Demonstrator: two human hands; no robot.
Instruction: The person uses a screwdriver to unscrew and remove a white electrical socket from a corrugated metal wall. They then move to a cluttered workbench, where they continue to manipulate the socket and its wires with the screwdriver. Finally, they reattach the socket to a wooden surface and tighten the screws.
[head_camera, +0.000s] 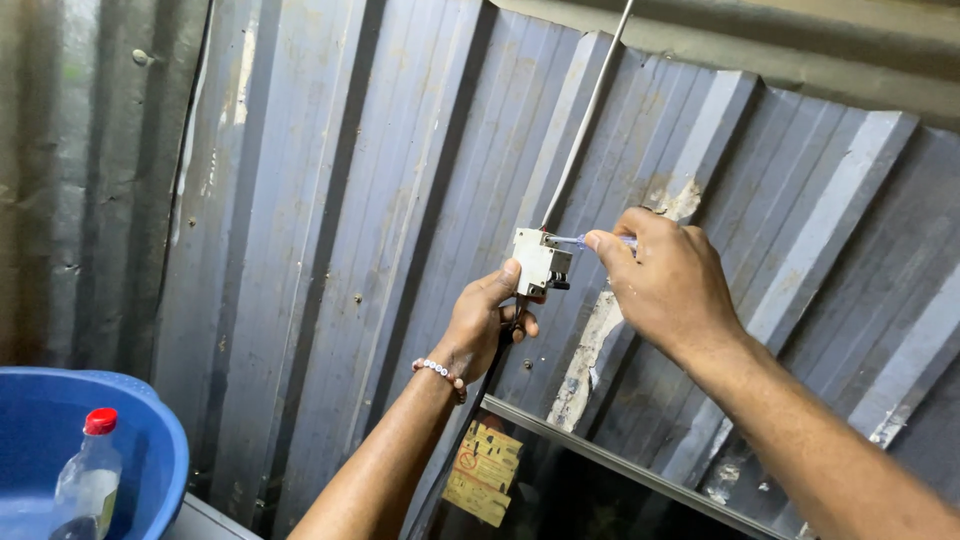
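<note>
Breaker unit (541, 262): small white box held against the corrugated metal wall (330, 200), below a thin cable (588, 110).
Left hand (483, 322): closed around the unit from below-left.
Right hand (665, 285): closed on a screwdriver (572, 241).
Tool axis: near-horizontal, tip entering the unit's right side.

Lighting: soft, even daylight, moderately bright, no hard-edged shadows. Brightest zone: the ribs of the corrugated metal wall (330, 200) at centre and right of the frame, which carry pale sheen. Dimmest zones: far left strip of the wall and the lower centre, where a dark glossy panel (600, 500) falls into shade. Faint shadow under the left hand (485, 320) and along both forearms. Mild highlight on the blue basin (150, 450) rim, lower left. Focus: sharp at centre; white switch box (538, 262) and right hand (665, 285) crisp. Slight softness in the lower-left corner. Tilted framing; no marked edge distortion.
</note>
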